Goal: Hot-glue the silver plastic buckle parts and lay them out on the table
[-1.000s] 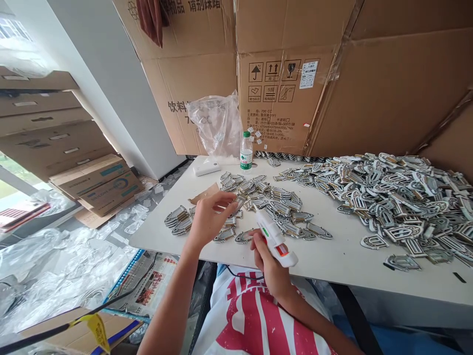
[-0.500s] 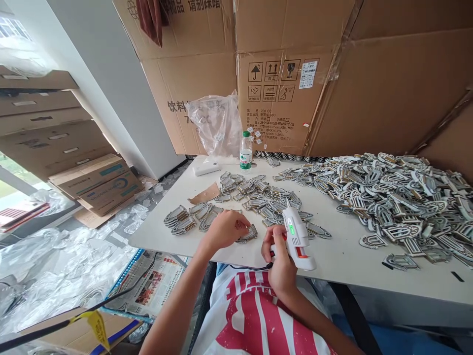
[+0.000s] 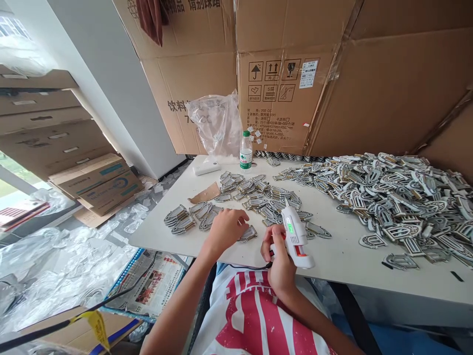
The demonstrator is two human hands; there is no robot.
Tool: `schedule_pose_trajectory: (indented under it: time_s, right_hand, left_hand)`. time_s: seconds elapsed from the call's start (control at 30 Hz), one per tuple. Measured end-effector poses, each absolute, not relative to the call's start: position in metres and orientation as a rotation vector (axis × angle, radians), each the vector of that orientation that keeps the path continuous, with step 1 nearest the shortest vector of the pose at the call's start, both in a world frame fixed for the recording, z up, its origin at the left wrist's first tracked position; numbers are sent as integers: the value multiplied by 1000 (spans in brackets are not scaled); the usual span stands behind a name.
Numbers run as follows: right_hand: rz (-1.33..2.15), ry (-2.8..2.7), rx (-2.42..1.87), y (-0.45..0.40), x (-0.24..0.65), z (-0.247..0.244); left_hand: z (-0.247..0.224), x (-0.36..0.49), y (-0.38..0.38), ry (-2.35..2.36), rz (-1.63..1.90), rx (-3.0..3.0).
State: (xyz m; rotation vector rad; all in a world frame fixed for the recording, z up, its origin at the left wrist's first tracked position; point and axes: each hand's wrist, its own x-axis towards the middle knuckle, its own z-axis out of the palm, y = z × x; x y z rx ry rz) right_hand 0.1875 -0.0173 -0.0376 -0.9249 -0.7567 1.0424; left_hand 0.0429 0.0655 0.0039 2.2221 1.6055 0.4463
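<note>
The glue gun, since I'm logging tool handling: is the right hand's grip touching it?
Touching. The head view shows the right hand's grip closed around the handle of the white glue gun.

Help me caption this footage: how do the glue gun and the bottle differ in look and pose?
The glue gun is mostly white and opaque; the bottle is clear with a green cap. The glue gun is tilted in the right hand; the bottle stands upright on the table. Both carry some green.
</note>
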Motion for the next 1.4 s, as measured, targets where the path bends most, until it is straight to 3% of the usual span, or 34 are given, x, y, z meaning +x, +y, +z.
schedule_pose_trajectory:
  time_s: [0.2, 0.57, 0.9, 1.13, 1.4]
  right_hand:
    - [1030, -756, -927, -16, 187, -37]
    - [1022, -724, -925, -14, 187, -39]
    - [1083, -763, -937, -13, 186, -41]
    - [1224, -788, -994, -14, 180, -37]
    - [1313, -841, -1014, -16, 181, -44]
  left_hand:
    - [-6, 47, 95, 1503, 646, 2330]
    - [-18, 73, 146, 1442, 506, 2390]
    - [-16, 44, 118, 1301, 748, 2083]
    - [19, 36, 70, 1064, 1134, 1413]
    - [38, 36, 52, 1005, 1149, 1400]
